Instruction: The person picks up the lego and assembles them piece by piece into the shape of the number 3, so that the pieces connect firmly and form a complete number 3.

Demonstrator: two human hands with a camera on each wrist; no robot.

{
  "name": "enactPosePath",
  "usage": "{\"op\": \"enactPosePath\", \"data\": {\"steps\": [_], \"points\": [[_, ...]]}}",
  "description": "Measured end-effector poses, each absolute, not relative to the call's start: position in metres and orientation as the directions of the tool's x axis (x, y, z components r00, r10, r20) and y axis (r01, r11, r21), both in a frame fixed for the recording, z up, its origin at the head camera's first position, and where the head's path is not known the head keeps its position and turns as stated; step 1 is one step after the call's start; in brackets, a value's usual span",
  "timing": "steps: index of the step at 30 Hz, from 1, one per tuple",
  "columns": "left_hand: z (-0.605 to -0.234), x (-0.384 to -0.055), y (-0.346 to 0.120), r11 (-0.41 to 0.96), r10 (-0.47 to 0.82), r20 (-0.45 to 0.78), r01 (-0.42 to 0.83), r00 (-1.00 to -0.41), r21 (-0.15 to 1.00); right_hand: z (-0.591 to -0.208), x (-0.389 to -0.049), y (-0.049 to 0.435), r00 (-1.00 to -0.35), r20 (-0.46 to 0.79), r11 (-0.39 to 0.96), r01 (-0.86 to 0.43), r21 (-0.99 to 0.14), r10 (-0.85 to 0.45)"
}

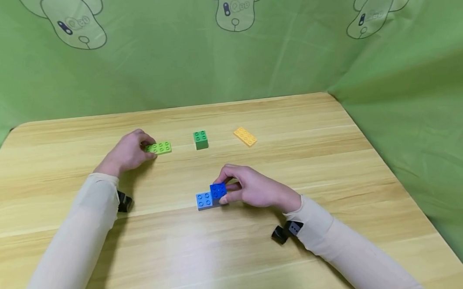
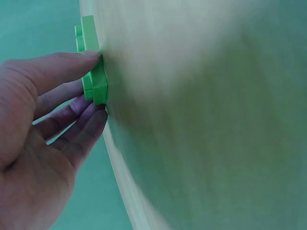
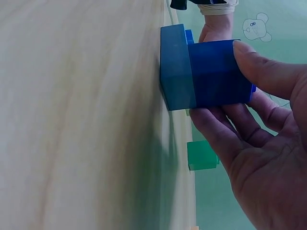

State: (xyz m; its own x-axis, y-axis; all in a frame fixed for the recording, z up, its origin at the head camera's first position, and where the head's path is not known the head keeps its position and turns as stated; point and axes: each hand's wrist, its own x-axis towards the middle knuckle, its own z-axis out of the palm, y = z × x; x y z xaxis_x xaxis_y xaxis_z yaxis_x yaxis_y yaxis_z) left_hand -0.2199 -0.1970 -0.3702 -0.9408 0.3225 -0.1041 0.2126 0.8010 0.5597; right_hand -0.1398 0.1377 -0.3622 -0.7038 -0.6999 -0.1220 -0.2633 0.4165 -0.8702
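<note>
My left hand [image 1: 129, 152] pinches the left end of a flat lime-green brick [image 1: 162, 147] between thumb and fingers. In the left wrist view this lime brick [image 2: 98, 79] sits at the table surface. My right hand [image 1: 257, 187] grips a dark blue square brick [image 1: 218, 190] between thumb and fingers. That brick stands on the right half of a longer light blue brick [image 1: 204, 200], whose left studs are bare. Seen from the right wrist, the dark blue brick [image 3: 218, 72] meets the light blue brick [image 3: 177, 69] with no visible gap.
A green square brick [image 1: 201, 140] stands behind the blue pair, to the right of the lime one. Farther right lies a flat yellow-orange brick [image 1: 245, 136]. All are on a wooden table [image 1: 174, 261], with a green printed curtain [image 1: 290, 63] behind and at the right.
</note>
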Motion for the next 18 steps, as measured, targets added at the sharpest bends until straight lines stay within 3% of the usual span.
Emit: {"op": "enactPosePath", "data": {"steps": [18], "points": [[-0.3649,-0.2137,-0.1963,0.779,0.314,-0.131,0.176,-0.940,0.602,-0.3626,-0.1379,0.1376,-0.706,-0.111,0.414,-0.273,-0.868,-0.699]]}}
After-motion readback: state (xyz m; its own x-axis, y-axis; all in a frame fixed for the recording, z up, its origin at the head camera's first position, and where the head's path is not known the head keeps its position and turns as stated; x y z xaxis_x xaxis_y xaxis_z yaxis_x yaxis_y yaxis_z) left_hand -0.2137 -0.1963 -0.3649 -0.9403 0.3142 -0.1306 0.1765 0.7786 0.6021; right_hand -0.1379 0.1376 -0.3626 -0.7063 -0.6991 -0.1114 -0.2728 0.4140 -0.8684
